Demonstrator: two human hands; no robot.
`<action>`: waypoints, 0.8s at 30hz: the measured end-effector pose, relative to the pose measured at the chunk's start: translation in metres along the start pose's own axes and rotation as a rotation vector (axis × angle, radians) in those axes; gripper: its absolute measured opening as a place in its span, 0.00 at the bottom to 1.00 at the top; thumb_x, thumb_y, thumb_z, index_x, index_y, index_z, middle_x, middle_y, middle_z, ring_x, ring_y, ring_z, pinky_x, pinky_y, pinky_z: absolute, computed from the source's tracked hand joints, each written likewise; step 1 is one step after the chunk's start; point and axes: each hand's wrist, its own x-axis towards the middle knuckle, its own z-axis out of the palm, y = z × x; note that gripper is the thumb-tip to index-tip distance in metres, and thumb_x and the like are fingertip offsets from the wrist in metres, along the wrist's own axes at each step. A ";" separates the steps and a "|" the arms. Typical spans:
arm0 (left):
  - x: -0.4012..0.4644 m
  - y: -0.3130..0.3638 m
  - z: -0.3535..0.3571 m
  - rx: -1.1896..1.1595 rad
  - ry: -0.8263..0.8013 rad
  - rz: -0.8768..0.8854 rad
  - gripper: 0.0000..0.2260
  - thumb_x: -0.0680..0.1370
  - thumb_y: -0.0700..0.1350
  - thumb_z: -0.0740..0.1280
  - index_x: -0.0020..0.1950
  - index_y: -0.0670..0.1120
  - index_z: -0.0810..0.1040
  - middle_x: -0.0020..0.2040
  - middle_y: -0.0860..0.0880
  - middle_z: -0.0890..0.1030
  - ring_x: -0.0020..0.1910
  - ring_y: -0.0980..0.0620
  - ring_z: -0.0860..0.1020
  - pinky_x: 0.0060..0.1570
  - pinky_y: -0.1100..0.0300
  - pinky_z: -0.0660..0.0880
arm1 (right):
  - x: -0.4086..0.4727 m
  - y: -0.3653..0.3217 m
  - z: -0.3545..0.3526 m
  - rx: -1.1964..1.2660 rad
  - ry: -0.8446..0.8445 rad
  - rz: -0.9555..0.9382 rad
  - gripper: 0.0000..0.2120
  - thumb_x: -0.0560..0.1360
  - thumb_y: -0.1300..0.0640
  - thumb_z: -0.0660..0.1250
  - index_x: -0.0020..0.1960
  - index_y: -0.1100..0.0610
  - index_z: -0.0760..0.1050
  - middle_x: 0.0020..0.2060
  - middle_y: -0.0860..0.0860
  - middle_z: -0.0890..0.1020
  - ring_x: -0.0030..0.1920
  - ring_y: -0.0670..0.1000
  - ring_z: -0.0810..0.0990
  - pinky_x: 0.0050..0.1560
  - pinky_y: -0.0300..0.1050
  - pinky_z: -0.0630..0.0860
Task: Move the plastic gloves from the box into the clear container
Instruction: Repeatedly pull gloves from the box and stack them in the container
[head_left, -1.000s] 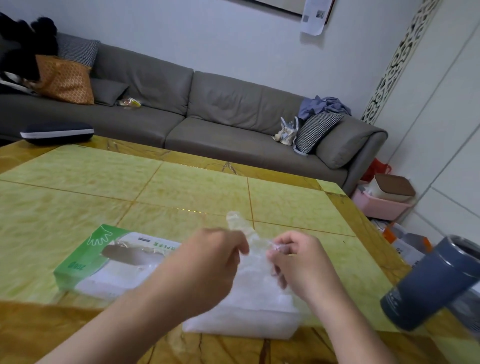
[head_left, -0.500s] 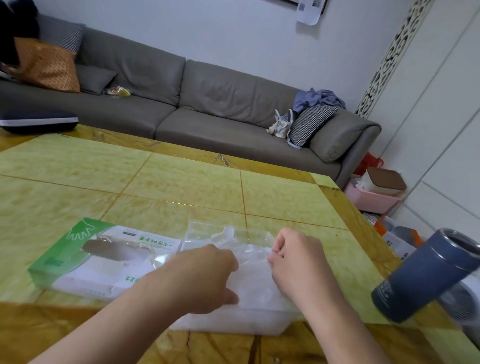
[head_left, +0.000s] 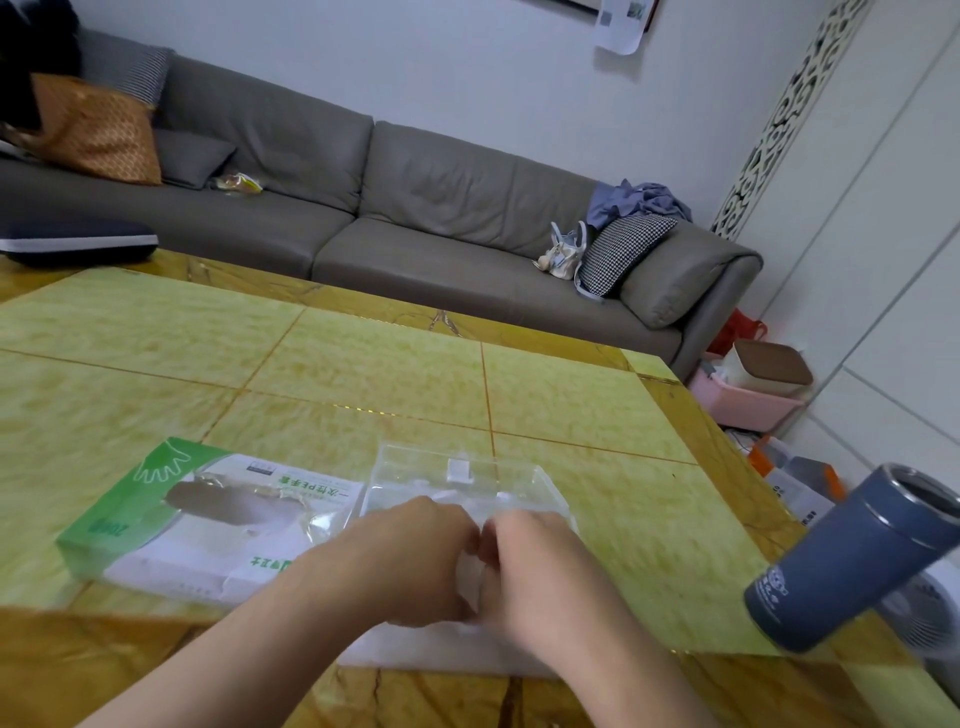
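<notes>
A person's left hand (head_left: 410, 561) and right hand (head_left: 540, 566) meet over the clear container (head_left: 467, 483) near the front edge of a yellow-tiled bench (head_left: 363, 364), fingers curled in and pressing a wad of plastic gloves (head_left: 470, 571) down between them. Both hands appear to pinch the thin film, though the fingertips themselves are hidden behind the knuckles. The green-and-white glove box (head_left: 208, 519) lies just left of the container, touching or nearly touching it, its torn oval opening facing up with film showing inside.

The risk from here, judging by the material, is springback: loose plastic film packed by hand tends to puff up once released, and it could lift over the container's low rim or cling to the fingers and come out with them. Pressing off-centre might also slide the light container toward the near edge. A grey-blue tumbler (head_left: 852, 561) stands at the right of the bench, well apart from the work.

Compared with a second ago, a glove that was held raised between the two hands has been brought down into the container, and the hands, then apart, have closed together over it.
</notes>
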 end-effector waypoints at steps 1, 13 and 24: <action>-0.001 -0.001 -0.001 -0.021 0.001 -0.004 0.22 0.73 0.54 0.72 0.67 0.59 0.77 0.45 0.56 0.81 0.46 0.51 0.83 0.43 0.56 0.80 | 0.002 0.001 0.003 0.004 -0.032 0.018 0.16 0.70 0.44 0.60 0.50 0.50 0.79 0.46 0.47 0.82 0.46 0.54 0.83 0.45 0.48 0.81; -0.006 0.004 0.001 -0.006 0.063 -0.030 0.14 0.75 0.46 0.73 0.59 0.53 0.76 0.53 0.54 0.80 0.50 0.49 0.82 0.50 0.50 0.82 | 0.016 -0.005 0.000 -0.074 -0.290 0.130 0.22 0.66 0.40 0.73 0.58 0.43 0.75 0.44 0.44 0.82 0.42 0.51 0.80 0.45 0.46 0.80; -0.003 0.005 -0.010 0.117 -0.178 -0.105 0.29 0.79 0.39 0.66 0.78 0.45 0.60 0.53 0.48 0.83 0.43 0.47 0.79 0.36 0.57 0.71 | 0.027 0.007 0.000 -0.198 -0.353 0.200 0.13 0.77 0.54 0.71 0.54 0.60 0.72 0.35 0.50 0.73 0.32 0.50 0.71 0.30 0.44 0.67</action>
